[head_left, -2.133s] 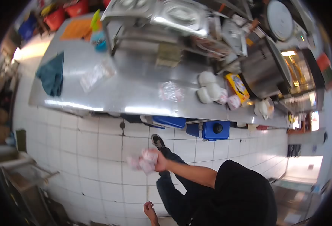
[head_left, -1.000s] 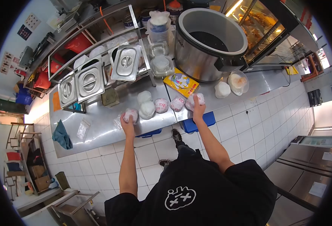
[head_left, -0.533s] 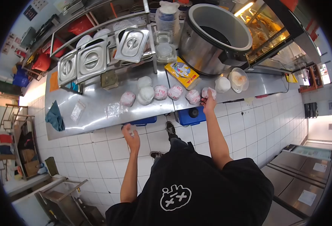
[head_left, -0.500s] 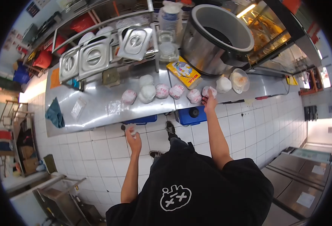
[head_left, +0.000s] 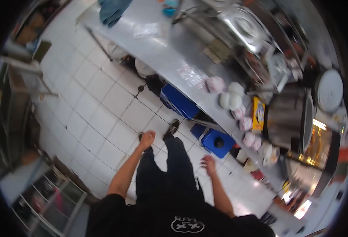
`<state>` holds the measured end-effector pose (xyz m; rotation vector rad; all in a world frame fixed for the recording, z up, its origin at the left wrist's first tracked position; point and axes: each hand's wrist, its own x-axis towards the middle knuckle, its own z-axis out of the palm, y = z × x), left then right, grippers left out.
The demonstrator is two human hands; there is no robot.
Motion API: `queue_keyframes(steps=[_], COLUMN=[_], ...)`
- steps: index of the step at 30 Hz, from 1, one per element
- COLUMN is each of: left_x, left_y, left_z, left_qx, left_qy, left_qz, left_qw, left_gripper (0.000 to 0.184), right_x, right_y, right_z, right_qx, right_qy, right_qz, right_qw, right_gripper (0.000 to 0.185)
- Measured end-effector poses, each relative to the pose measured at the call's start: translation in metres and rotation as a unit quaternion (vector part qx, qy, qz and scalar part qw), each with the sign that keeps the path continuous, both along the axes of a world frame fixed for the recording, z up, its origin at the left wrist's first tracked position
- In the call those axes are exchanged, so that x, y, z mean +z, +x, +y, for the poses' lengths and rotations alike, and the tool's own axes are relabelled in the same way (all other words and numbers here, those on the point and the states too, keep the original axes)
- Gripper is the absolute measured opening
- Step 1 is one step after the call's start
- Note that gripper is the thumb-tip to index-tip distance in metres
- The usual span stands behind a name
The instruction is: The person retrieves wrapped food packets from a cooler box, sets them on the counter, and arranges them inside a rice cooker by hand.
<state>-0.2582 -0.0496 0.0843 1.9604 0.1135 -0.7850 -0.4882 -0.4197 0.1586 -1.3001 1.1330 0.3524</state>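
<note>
Both of my hands hang in front of me above the tiled floor, away from the counter. My left hand point(head_left: 147, 139) is closed in a loose fist, and nothing shows in it. My right hand point(head_left: 208, 164) is empty, its fingers loosely bent and apart, nearest to a blue container with a round black part point(head_left: 218, 143) under the counter. On the steel counter point(head_left: 158, 43) sit several round bundles wrapped in white paper with red print point(head_left: 215, 84). Among them are plain white round bundles point(head_left: 231, 101). A yellow box point(head_left: 257, 113) stands beside them.
A large metal pot point(head_left: 286, 118) stands behind the yellow box. Steel lidded pans point(head_left: 245, 25) are farther along the counter, with a teal cloth point(head_left: 112, 11) at its end. Another blue container point(head_left: 180, 101) is below. A glass-topped cabinet point(head_left: 49, 201) is at lower left.
My view has swung round to the left, so the counter now runs diagonally at the right. My right hand has left the wrapped bundle it was touching and dropped to my side.
</note>
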Motion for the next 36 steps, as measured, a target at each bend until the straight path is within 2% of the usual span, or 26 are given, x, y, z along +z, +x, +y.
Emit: queue_keyframes(steps=[1,2,3,4,5,7,8,9,10,11,13,14,15,16,17,19,21,22,24,25,27,28,30,31,34,36], left_x=[-0.017,-0.063,-0.087,-0.099,-0.138,-0.196,-0.173,-0.193,-0.178,-0.160,-0.128,-0.115,-0.105,-0.091,-0.072,-0.031,0.004,0.013,0.027,0.028,0.031,0.039,0.041,0.039,0.044,0.024], left_y=[0.029,0.052,0.083,0.120,0.143,0.200,0.215,0.216,0.213,0.206,0.226,0.222,0.224,0.215,0.198,0.170,0.163,0.170,0.180,0.183,0.187,0.211,0.214,0.214,0.215,0.215], left_z=[-0.015,-0.035,-0.054,-0.074,-0.102,-0.146,-0.157,-0.188,-0.193,-0.190,-0.184,-0.177,-0.170,-0.176,-0.184,-0.190,-0.171,-0.166,-0.164,-0.170,-0.183,-0.168,-0.181,-0.185,-0.173,-0.184], left_qx=[0.016,0.075,0.119,0.125,0.227,0.250,0.270,0.325,0.325,0.336,0.343,0.342,0.341,0.369,0.391,0.333,0.171,0.070,-0.139,-0.178,-0.255,-0.333,-0.372,-0.385,-0.344,-0.323], left_qy=[0.013,-0.020,-0.060,-0.047,-0.106,-0.058,-0.110,-0.076,-0.050,-0.039,-0.054,-0.069,-0.082,-0.122,-0.161,-0.214,-0.228,-0.267,-0.332,-0.347,-0.373,-0.370,-0.370,-0.369,-0.371,-0.387], left_qz=[0.000,-0.064,-0.078,-0.069,-0.102,-0.171,-0.092,-0.117,-0.116,-0.063,-0.018,-0.005,-0.008,-0.090,-0.164,-0.116,-0.126,-0.076,0.029,0.038,0.059,0.082,0.047,0.030,0.003,-0.024], left_qw=[1.000,0.995,0.988,0.989,0.963,0.951,0.952,0.935,0.937,0.939,0.938,0.937,0.937,0.917,0.891,0.911,0.950,0.958,0.933,0.920,0.890,0.864,0.850,0.846,0.863,0.863], left_gripper=[0.021,0.023,0.031,0.046,0.059,0.071,0.080,0.085,0.087,0.085,0.079,0.076,0.073,0.063,0.053,0.043,0.034,0.035,0.039,0.040,0.043,0.044,0.044,0.043,0.044,0.043], right_x=[-0.016,-0.029,-0.043,-0.067,-0.092,-0.111,-0.119,-0.133,-0.156,-0.174,-0.244,-0.224,-0.228,-0.236,-0.250,-0.243,-0.227,-0.222,-0.230,-0.236,-0.255,-0.267,-0.298,-0.316,-0.381,-0.406], right_y=[0.006,0.022,0.040,0.053,0.072,0.129,0.158,0.183,0.198,0.210,0.232,0.271,0.297,0.317,0.338,0.391,0.444,0.462,0.482,0.494,0.506,0.510,0.523,0.528,0.531,0.538], right_z=[0.019,0.038,0.063,0.083,0.098,0.138,0.154,0.165,0.165,0.168,0.187,0.204,0.209,0.213,0.210,0.196,0.179,0.166,0.143,0.131,0.101,0.082,0.035,0.010,-0.095,-0.148], right_qx=[0.081,0.141,0.229,0.300,0.366,0.450,0.477,0.499,0.569,0.521,0.411,0.363,0.307,0.248,0.205,0.102,-0.039,-0.105,-0.181,-0.219,-0.235,-0.243,-0.257,-0.257,-0.231,-0.039], right_qy=[-0.017,-0.019,-0.070,-0.082,-0.088,-0.051,-0.029,-0.007,-0.007,0.025,0.053,0.074,0.054,0.036,0.007,-0.102,-0.133,-0.125,-0.153,-0.165,-0.218,-0.245,-0.357,-0.409,-0.390,-0.575], right_qz=[0.012,0.013,0.010,-0.047,-0.103,-0.071,-0.071,-0.067,-0.137,-0.203,-0.122,-0.095,-0.141,-0.189,-0.293,-0.345,-0.276,-0.249,-0.236,-0.232,-0.197,-0.178,-0.106,-0.068,-0.014,0.011], right_qw=[0.997,0.990,0.971,0.949,0.921,0.889,0.876,0.864,0.811,0.829,0.902,0.924,0.940,0.949,0.934,0.928,0.951,0.955,0.943,0.933,0.927,0.922,0.892,0.873,0.891,0.817], right_gripper=[0.030,0.025,0.020,0.020,0.020,0.023,0.025,0.027,0.034,0.038,0.027,0.022,0.017,0.013,0.010,0.006,0.009,0.010,0.012,0.013,0.013,0.014,0.020,0.023,0.038,0.050])
